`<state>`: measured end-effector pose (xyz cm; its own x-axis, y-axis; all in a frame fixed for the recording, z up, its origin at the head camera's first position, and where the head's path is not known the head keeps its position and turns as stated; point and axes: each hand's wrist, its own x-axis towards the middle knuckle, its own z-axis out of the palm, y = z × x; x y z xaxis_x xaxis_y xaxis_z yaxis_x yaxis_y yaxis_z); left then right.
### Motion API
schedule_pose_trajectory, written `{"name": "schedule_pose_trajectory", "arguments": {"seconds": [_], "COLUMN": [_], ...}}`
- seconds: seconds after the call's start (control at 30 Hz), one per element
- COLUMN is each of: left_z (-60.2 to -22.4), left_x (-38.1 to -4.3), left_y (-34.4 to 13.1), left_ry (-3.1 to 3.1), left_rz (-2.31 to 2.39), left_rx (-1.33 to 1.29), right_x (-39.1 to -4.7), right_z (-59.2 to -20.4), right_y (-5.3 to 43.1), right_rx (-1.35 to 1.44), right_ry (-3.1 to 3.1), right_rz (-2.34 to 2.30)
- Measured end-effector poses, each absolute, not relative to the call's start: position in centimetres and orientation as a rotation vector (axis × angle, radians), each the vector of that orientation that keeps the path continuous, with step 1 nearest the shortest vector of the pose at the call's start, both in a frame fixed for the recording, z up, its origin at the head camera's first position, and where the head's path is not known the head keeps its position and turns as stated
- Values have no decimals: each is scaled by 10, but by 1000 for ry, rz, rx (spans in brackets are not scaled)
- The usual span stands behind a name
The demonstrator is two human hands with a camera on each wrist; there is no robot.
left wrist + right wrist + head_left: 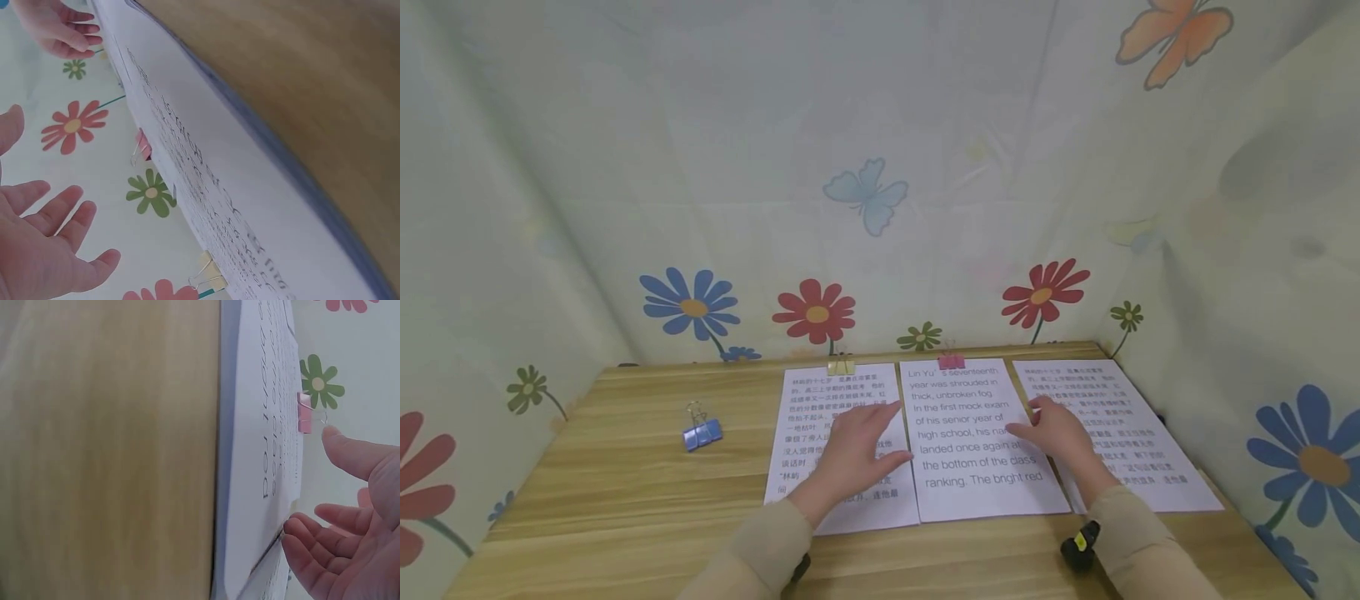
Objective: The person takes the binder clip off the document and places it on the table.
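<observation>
Three paper stacks lie side by side on the table. Over the left stack [797,392], printed in Chinese, hovers my left hand [855,446], fingers loosely spread and holding nothing. A yellow binder clip [841,367] sits on its top edge. The middle stack [962,502], with large English print, carries a pink binder clip [951,362]. My right hand [1062,437] is above the seam between the middle and right stacks, its fingers relaxed and slightly bent, with nothing in them. The right stack [1180,492] shows Chinese print; no clip is visible on it.
A blue binder clip [702,434] with its wire handles up lies on the wooden table [625,492], left of the papers. A flower-patterned cloth [737,208] hangs behind the table and along both sides.
</observation>
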<state>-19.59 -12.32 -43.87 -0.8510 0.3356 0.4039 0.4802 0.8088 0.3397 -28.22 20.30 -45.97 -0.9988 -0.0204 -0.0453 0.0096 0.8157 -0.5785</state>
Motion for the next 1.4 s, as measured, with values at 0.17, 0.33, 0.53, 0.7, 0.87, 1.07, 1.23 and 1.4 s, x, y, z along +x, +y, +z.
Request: {"name": "schedule_pose_trajectory", "arguments": {"seconds": [0.17,0.33,0.53,0.7,0.87,1.07,1.23,1.4], "left_z": [-437,-436,-437,-436,-434,-435,-435,-436], "left_x": [-200,-205,-207,-208,-208,-210,-211,-212], "left_y": [-117,-113,-110,-108,-107,-107,-107,-106], "left_ry": [-2662,-2684,-2703,-2699,-2705,-2709,-2712,-2713], "left_rz": [-635,-624,-629,-637,-654,-660,-663,-678], "left_rx": [-627,-605,-604,-613,-608,-609,-613,-616], "right_x": [-283,-286,-290,-290,-290,-289,-289,-289], "right_z": [-460,-460,-465,-466,-466,-463,-462,-464], "right_y": [198,193,188,187,185,183,184,188], "right_rx": [11,48,93,112,120,124,131,99], "right_ry": [2969,2966,2958,2990,3007,2994,2993,2995], "right_rz": [-872,-859,-879,-838,-777,-756,-773,-842]}}
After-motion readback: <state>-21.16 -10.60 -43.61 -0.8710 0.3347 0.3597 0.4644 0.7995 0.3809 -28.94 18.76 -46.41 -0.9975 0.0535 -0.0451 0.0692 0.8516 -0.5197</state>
